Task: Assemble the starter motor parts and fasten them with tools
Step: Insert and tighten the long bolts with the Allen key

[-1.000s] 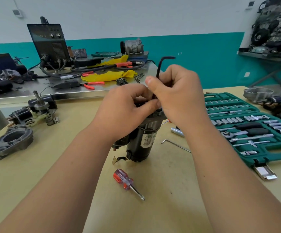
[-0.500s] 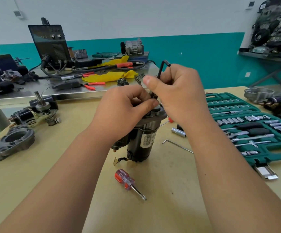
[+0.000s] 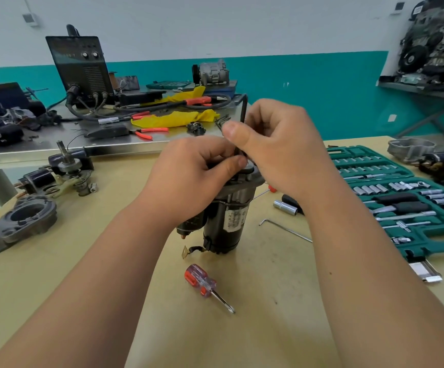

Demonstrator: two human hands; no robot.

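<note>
Motor (image 3: 228, 221) upright on table (image 3: 82, 261), directly beneath the grip. Pinched tight in right hand (image 3: 276, 147): hex key (image 3: 244, 110), long arm down into the motor's top. Just left and below, left hand (image 3: 189, 179) curled round that top end, steadying. Since a second ago, roughly half a turn of the key's short arm, from rightward to leftward; likely means a bolt being driven home, tightness unknown. Below the grip, white label (image 3: 234, 217), print too blurred to read. Further out, screwdriver (image 3: 202, 282) nearer the person; socket set (image 3: 441, 236) off right, no brand legible.
</note>
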